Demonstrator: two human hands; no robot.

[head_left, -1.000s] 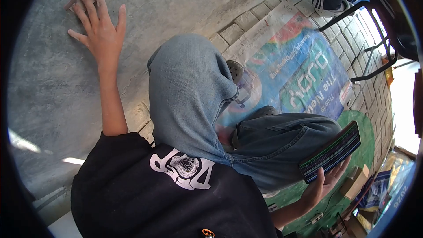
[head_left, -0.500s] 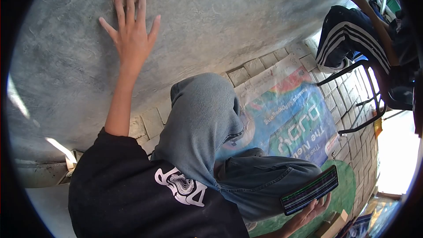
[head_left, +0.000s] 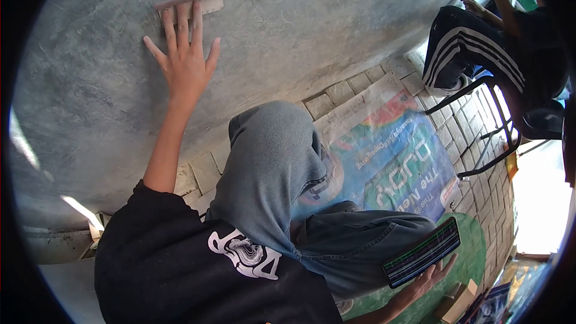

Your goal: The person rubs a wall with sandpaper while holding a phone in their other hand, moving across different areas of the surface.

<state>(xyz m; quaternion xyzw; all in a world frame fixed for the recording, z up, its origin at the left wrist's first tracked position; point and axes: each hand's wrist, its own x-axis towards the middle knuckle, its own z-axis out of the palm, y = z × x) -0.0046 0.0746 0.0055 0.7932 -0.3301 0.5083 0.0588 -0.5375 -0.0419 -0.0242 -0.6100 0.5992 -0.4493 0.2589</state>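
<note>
My left hand [head_left: 187, 63] is stretched up against the grey wall [head_left: 288, 30]. Its middle fingers press on a flat scraper [head_left: 211, 5] with a pale blade and a reddish-brown strip along its top edge, while the thumb and little finger spread out to the sides. At the lower right, a phone [head_left: 422, 253] with dark, streaked lines on its screen leans at my bent knee. Beside its lower edge, my right hand [head_left: 427, 281] has its fingers extended, close to the phone or touching it without gripping.
A printed banner [head_left: 384, 156] and a green round mat [head_left: 465, 240] cover part of the paving bricks [head_left: 486, 204]. On the right a person in striped trousers [head_left: 474, 54] sits on a black metal chair [head_left: 501, 159]. A cardboard box [head_left: 456, 303] lies near my right hand.
My left hand and the scraper appear lower in view and slightly to the right. My right hand's fingers have shifted slightly beside the phone. The seated person's arms have moved.
</note>
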